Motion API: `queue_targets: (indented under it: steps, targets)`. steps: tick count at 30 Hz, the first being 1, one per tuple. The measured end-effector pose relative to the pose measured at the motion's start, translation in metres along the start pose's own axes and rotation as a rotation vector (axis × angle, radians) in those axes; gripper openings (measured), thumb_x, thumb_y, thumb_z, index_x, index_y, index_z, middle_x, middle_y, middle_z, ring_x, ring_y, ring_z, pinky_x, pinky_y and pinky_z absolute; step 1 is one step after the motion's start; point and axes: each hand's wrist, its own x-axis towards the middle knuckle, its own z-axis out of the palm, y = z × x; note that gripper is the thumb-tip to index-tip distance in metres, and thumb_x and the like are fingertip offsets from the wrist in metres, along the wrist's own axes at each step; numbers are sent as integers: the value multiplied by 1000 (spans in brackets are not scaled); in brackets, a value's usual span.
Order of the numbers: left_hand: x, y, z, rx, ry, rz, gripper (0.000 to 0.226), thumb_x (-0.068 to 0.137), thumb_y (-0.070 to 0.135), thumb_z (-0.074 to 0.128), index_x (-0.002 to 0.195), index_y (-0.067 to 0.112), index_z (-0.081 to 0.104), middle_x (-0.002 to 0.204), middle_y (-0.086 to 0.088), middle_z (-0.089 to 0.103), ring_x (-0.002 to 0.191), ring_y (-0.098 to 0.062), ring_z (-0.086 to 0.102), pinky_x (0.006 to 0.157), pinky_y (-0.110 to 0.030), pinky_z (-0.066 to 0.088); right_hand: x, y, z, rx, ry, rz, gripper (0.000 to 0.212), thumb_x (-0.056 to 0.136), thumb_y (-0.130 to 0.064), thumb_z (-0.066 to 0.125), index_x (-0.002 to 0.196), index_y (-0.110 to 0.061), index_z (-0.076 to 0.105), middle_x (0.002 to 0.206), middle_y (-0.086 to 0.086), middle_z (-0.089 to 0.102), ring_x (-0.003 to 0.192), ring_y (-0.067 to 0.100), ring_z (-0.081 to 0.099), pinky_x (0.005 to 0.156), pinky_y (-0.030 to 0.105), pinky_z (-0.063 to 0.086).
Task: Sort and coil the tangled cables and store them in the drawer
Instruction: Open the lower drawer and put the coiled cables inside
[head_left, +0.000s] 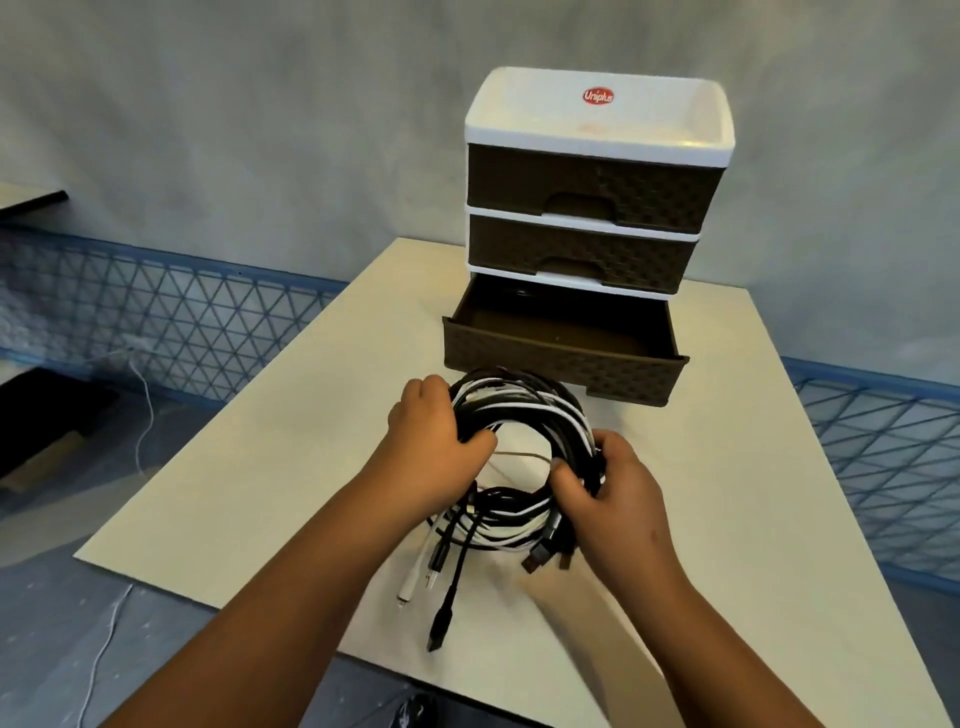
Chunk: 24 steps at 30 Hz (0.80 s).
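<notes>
Gripping cable coil (524, 415): left hand (431, 431), right hand (608, 488).

You've got the black and white cables (524, 410) wound into one fat ring just in front of the open bottom drawer (563, 358) (brown, woven-look front, pulled right out). Several plug ends (441, 597) dangle loose off the near side.
</notes>
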Motion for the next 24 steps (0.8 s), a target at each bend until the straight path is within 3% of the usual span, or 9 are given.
queue_targets:
  steps: [5, 9, 11, 13, 16, 19, 22, 24]
  targets:
    - [42, 50, -36, 36, 48, 59, 52, 87, 40, 62, 127, 11, 43, 124, -9, 42, 112, -29, 48, 91, -41, 46, 41, -42, -29, 25, 96, -89, 18, 91, -20, 64, 107, -25, 55, 84, -18, 61, 71, -20, 56, 53, 1, 39]
    - [97, 80, -52, 13, -6, 86, 58, 84, 45, 63, 128, 10, 45, 124, -11, 49, 107, -31, 55, 89, -45, 51, 92, -63, -49, -111, 164, -97, 15, 89, -26, 62, 102, -23, 55, 83, -14, 59, 75, 3, 58, 62, 18, 46]
    - [125, 90, -53, -41, -83, 71, 59, 81, 47, 64, 123, 9, 49, 117, -12, 56, 97, -29, 60, 77, -41, 54, 119, -68, -55, -183, 163, -37, 19, 88, -29, 61, 101, -16, 57, 86, -2, 62, 80, 18, 61, 66, 32, 50]
    - [147, 96, -50, -54, -184, 31, 49, 83, 43, 64, 117, 9, 52, 108, -11, 58, 87, -26, 60, 62, -33, 48, 142, -71, -58, -243, 110, 67, 24, 88, -30, 61, 103, -11, 59, 90, 7, 65, 82, 27, 64, 65, 35, 52]
    - [170, 99, -40, -51, -430, -108, 36, 88, 40, 59, 112, 15, 58, 99, -8, 56, 85, -24, 55, 63, -33, 47, 169, -66, -60, -125, -79, 293, 22, 91, -24, 63, 104, -7, 60, 94, 16, 67, 79, 32, 69, 60, 38, 60]
    - [186, 93, -29, -48, -625, -270, 34, 89, 37, 58, 116, 17, 57, 98, -6, 49, 80, -22, 48, 61, -32, 47, 186, -59, -63, -124, -271, 443, 15, 94, -16, 58, 104, -5, 60, 90, 17, 68, 73, 29, 68, 62, 35, 58]
    - [202, 87, -20, -54, -720, -362, 34, 86, 34, 61, 112, 13, 54, 100, -13, 50, 82, -26, 51, 61, -31, 48, 200, -58, -64, -186, -364, 513, 11, 97, -15, 52, 95, -7, 59, 78, 13, 64, 64, 22, 61, 55, 28, 50]
    - [210, 85, -16, -66, -736, -403, 29, 86, 33, 62, 103, 10, 56, 90, -12, 55, 78, -24, 54, 62, -30, 46, 211, -57, -62, -219, -392, 549, 13, 98, -16, 51, 90, -9, 59, 74, 11, 63, 61, 19, 58, 53, 26, 47]
